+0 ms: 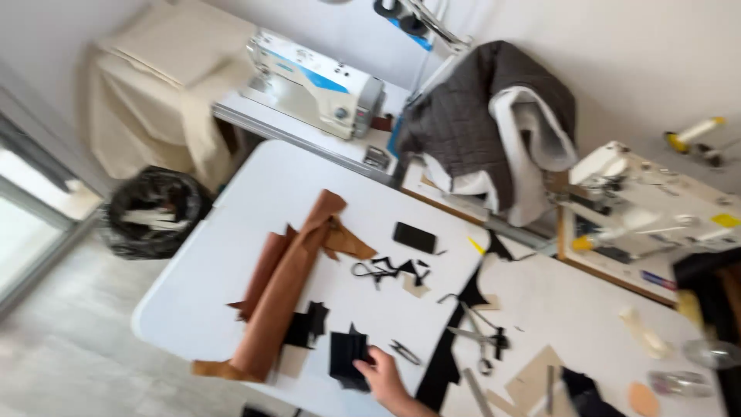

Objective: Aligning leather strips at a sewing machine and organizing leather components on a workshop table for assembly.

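Note:
Only one of my hands shows, and I take it for my left hand (384, 376). It reaches in from the bottom edge, and its fingers close on a stack of black leather pieces (346, 355) on the white table (255, 201). Small snips (405, 352) lie just right of the hand. A long roll of brown leather (287, 286) lies left of the black pieces, beside more black scraps (309, 324). My right hand is out of view.
On the table lie a black phone (414, 237), dark scraps (397, 270), large scissors (482, 340), a long black strip (451, 340) and cardboard patterns (532, 378). Sewing machines (312, 77) stand behind, with a quilted grey cloth (478, 108). A black bin bag (154, 208) sits on the floor at the left.

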